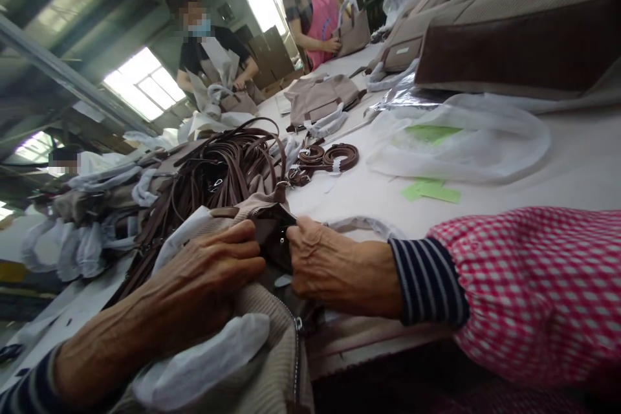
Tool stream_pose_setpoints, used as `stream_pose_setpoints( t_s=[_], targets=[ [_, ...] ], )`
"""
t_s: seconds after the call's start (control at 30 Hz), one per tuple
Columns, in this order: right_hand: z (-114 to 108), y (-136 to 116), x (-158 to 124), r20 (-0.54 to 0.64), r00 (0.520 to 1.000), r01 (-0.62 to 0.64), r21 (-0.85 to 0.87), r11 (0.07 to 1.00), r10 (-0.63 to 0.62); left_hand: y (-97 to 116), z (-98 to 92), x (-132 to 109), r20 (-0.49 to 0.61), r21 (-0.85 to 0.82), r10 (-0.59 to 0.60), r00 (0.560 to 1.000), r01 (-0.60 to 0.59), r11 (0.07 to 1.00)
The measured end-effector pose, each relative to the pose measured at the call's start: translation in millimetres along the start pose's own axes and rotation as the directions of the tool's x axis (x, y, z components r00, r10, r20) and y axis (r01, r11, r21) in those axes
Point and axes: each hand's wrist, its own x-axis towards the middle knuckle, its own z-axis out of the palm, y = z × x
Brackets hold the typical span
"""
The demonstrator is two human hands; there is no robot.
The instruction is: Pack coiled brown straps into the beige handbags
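Note:
A beige ribbed handbag [272,330] lies at the table's near edge with its zipped top gaping open. My left hand [208,272] is closed at the left side of the opening, fingers curled over the bag's edge. Across from it, my right hand [325,262] is closed on the right side of the opening, fingertips hidden in the bag. Between the hands the dark inside shows. A metal zipper [297,336] with its pull runs down the front side. One handle, wrapped in white padding [204,362], lies below my left wrist.
Brown leather straps [228,168] are heaped beyond the bag, with coiled straps [340,158] beside them. Clear plastic [485,142] and green paper pieces [431,191] lie to the right. Large bags [514,45] are stacked behind. Wrapped-handle bags [87,207] fill the left. Co-workers [315,19] stand across the table.

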Motion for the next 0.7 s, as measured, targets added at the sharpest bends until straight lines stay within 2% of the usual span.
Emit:
stream_pose_setpoints(
  t_s=[0.07, 0.13, 0.2, 0.27, 0.33, 0.43, 0.5, 0.6, 0.67, 0.7],
  targets=[
    [-5.0, 1.7, 16.3, 0.095, 0.993, 0.058, 0.163, 0.985, -0.074, 1.4, -1.9, 1.4, -0.010, 0.002, -0.002, 1.000, 0.002, 1.000],
    [-5.1, 6.9, 33.3, 0.142, 0.987, 0.037, 0.252, 0.967, -0.075, -2.0, -0.2, 2.0, -0.027, -0.011, -0.023, 0.999, 0.023, 1.000],
    [0.0, 10.9, 46.5, 0.095, 0.995, -0.037, 0.345, 0.938, 0.004, -9.4, 4.3, 1.0, -0.057, -0.030, -0.040, 0.998, 0.038, 0.999],
    [8.8, 12.2, 52.9, 0.050, 0.998, -0.067, 0.498, 0.865, 0.049, -16.7, 10.4, -1.3, -0.073, -0.056, -0.044, 0.996, 0.040, 0.998],
    [17.9, 12.2, 52.6, 0.051, 0.999, -0.026, 0.645, 0.764, -0.009, -20.2, 16.6, -3.3, -0.080, -0.088, -0.053, 0.995, 0.046, 0.995],
    [26.6, 13.5, 45.3, 0.033, 0.996, 0.018, 0.837, 0.547, -0.084, -19.0, 23.2, -2.7, -0.115, -0.110, -0.084, 0.990, 0.072, 0.991],
    [29.0, 15.2, 40.5, 0.026, 0.999, -0.011, 0.940, 0.341, -0.040, -17.2, 24.6, 0.6, -0.139, -0.108, -0.096, 0.986, 0.081, 0.991],
    [30.1, 16.4, 36.4, 0.146, 0.988, -0.148, 0.989, 0.023, 0.057, -16.2, 25.2, 6.3, -0.130, -0.103, -0.118, 0.985, 0.105, 0.989],
    [29.1, 16.9, 33.6, 0.238, 0.961, -0.228, 0.970, -0.087, 0.141, -15.8, 27.4, 8.2, -0.163, -0.079, -0.120, 0.979, 0.108, 0.991],
    [27.8, 17.7, 31.3, 0.250, 0.951, -0.236, 0.967, -0.093, 0.184, -15.5, 29.8, 8.1, -0.215, -0.047, -0.109, 0.970, 0.101, 0.994]
  ],
)
